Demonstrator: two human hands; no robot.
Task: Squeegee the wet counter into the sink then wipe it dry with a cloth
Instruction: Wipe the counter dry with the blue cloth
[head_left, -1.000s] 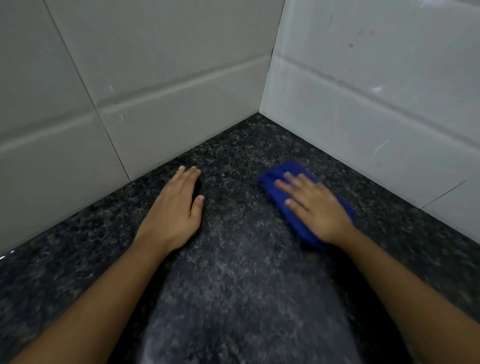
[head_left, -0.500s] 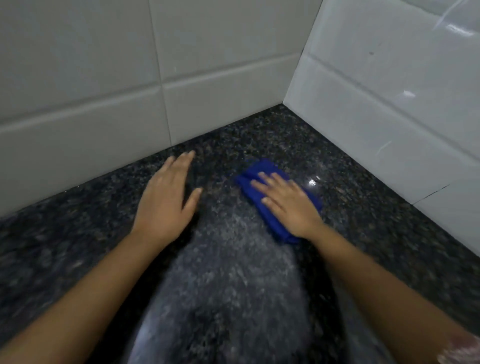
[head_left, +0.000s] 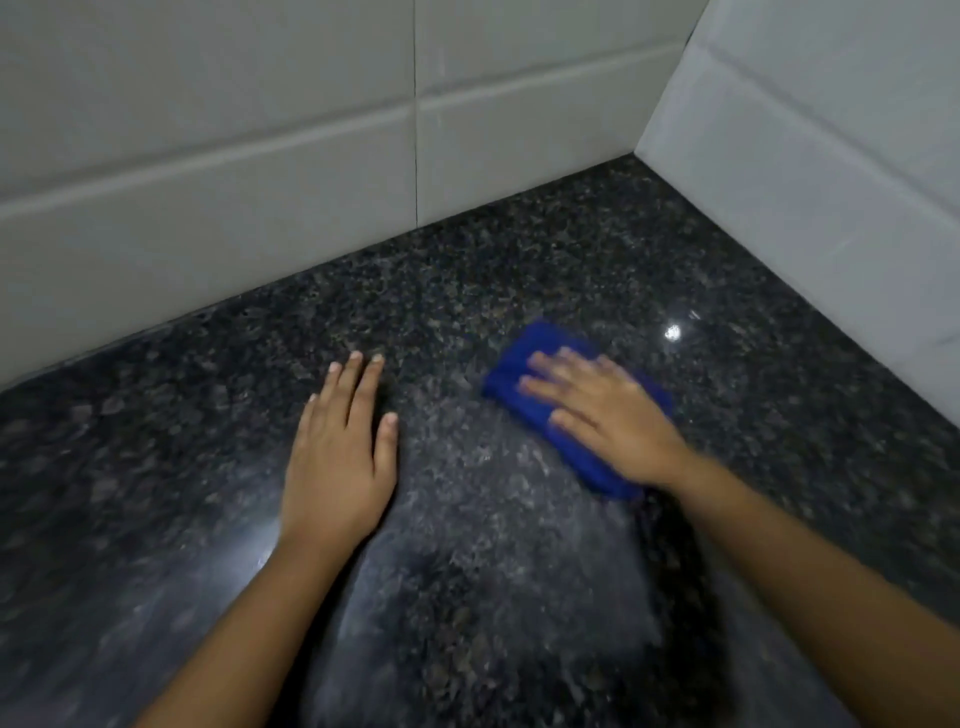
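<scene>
We're seeing one blue cloth (head_left: 524, 358) lying on the speckled worktop (head_left: 519, 260) near the tiled corner, our right hand (head_left: 608, 415) pressing it with fingers spread flat; our left hand (head_left: 337, 462) is resting open, holding nothing.

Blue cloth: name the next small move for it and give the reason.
Probably slide the blue cloth on toward the wall corner. The right hand presses it flat on the counter, the stretch between cloth and corner looks uncovered so far, and the left hand rests flat, clear of that path.
</scene>
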